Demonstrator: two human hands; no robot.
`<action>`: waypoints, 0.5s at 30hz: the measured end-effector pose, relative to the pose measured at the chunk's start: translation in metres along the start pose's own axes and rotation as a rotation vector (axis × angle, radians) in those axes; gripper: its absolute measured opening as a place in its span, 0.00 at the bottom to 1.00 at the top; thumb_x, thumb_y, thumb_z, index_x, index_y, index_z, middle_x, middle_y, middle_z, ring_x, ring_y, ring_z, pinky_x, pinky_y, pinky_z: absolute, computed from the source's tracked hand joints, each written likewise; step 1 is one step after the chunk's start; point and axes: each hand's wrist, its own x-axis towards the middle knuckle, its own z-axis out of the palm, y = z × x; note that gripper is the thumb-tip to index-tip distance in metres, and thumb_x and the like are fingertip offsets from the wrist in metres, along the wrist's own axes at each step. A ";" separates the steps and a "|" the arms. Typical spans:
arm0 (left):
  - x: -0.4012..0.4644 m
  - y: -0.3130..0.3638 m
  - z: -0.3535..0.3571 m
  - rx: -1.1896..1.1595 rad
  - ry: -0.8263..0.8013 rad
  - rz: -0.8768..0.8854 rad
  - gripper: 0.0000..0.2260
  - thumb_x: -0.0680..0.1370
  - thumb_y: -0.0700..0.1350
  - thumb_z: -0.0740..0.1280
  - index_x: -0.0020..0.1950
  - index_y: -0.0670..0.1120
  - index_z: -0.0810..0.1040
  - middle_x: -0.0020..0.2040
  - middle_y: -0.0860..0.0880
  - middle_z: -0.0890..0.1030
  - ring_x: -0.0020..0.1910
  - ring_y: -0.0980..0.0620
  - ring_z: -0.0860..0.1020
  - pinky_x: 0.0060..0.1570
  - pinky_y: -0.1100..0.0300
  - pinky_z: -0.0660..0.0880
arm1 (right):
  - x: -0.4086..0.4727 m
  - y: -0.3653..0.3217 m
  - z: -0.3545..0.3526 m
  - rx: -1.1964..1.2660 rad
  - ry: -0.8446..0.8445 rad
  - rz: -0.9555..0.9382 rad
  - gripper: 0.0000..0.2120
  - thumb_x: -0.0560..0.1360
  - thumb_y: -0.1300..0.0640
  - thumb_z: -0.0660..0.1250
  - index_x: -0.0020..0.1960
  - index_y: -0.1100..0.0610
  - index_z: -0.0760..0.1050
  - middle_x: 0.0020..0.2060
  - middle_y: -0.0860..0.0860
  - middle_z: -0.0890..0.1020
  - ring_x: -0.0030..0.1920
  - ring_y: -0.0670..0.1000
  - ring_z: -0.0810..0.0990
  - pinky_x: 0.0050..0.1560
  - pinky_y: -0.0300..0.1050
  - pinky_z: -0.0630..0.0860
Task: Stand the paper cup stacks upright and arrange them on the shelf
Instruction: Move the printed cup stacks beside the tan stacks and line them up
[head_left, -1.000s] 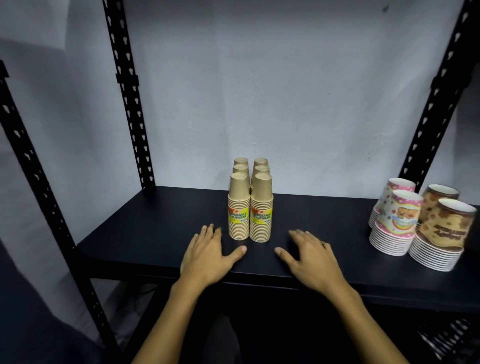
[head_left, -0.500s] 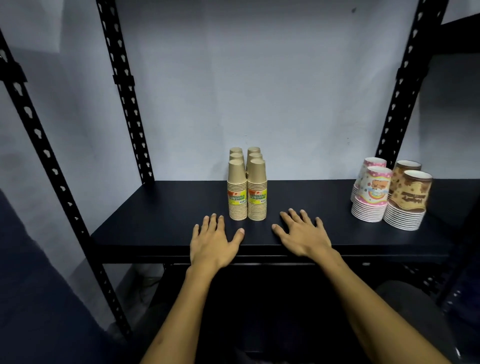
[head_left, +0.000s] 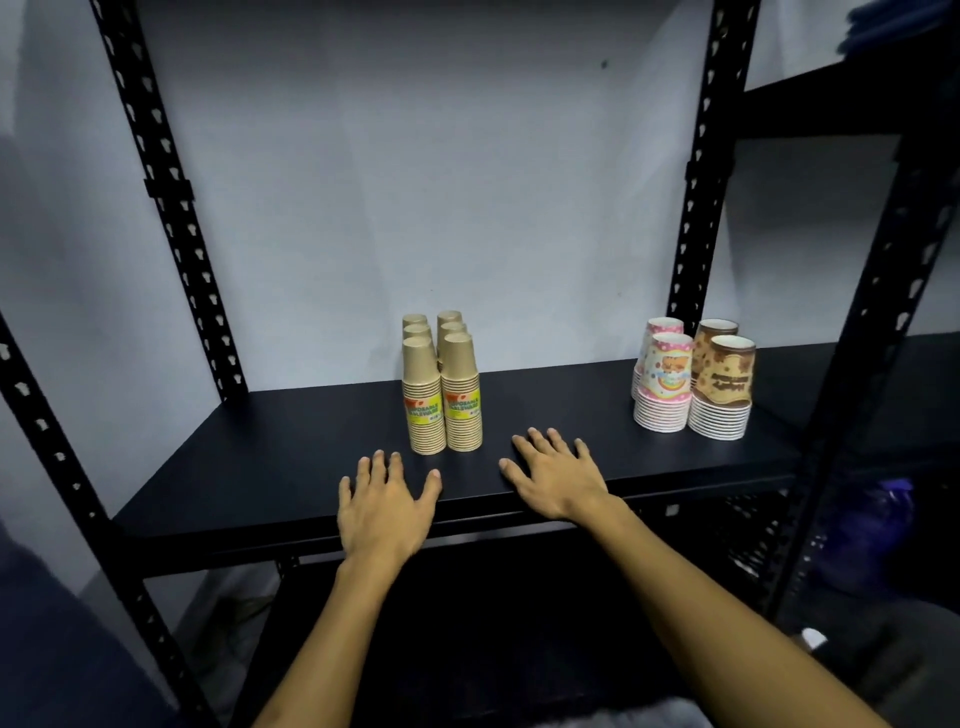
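Observation:
Several stacks of small brown paper cups (head_left: 441, 395) stand upside down in two close rows at the middle of the black shelf (head_left: 270, 467), the front two with yellow labels. At the shelf's right end stand two pink patterned cup stacks (head_left: 662, 387) and two brown patterned cup stacks (head_left: 722, 389). My left hand (head_left: 384, 506) lies flat on the shelf's front edge, just in front and left of the brown stacks, fingers spread and holding nothing. My right hand (head_left: 556, 475) lies flat to their right, also empty.
Black perforated uprights rise at the back left (head_left: 171, 208), back right (head_left: 701, 171) and front right (head_left: 878, 291). A pale wall closes the back. Another dark shelf (head_left: 841, 98) sits higher on the right. A purple object (head_left: 883, 525) shows below on the right.
The camera has pulled back and tilted, so the shelf looks farther away. Both hands stay flat on the front edge, having slid slightly toward me. The cup stacks have not moved.

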 end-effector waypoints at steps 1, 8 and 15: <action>-0.004 0.004 0.000 -0.010 0.005 -0.030 0.34 0.82 0.66 0.48 0.81 0.45 0.60 0.82 0.45 0.58 0.82 0.46 0.53 0.79 0.46 0.49 | -0.003 0.003 -0.001 0.016 0.003 -0.016 0.33 0.82 0.35 0.44 0.82 0.50 0.52 0.82 0.51 0.52 0.82 0.54 0.46 0.79 0.61 0.43; -0.035 0.085 0.004 -0.073 0.028 0.147 0.25 0.79 0.63 0.60 0.69 0.48 0.75 0.67 0.49 0.76 0.67 0.46 0.71 0.65 0.51 0.70 | -0.021 0.064 -0.016 0.039 0.077 -0.057 0.31 0.81 0.34 0.52 0.78 0.48 0.62 0.79 0.51 0.62 0.80 0.52 0.57 0.77 0.54 0.54; 0.005 0.182 0.009 -0.334 -0.242 0.411 0.20 0.78 0.60 0.67 0.66 0.52 0.78 0.65 0.52 0.79 0.66 0.50 0.76 0.63 0.52 0.74 | -0.042 0.163 -0.053 0.135 0.162 -0.027 0.17 0.79 0.42 0.63 0.61 0.50 0.79 0.59 0.49 0.80 0.61 0.52 0.78 0.60 0.53 0.75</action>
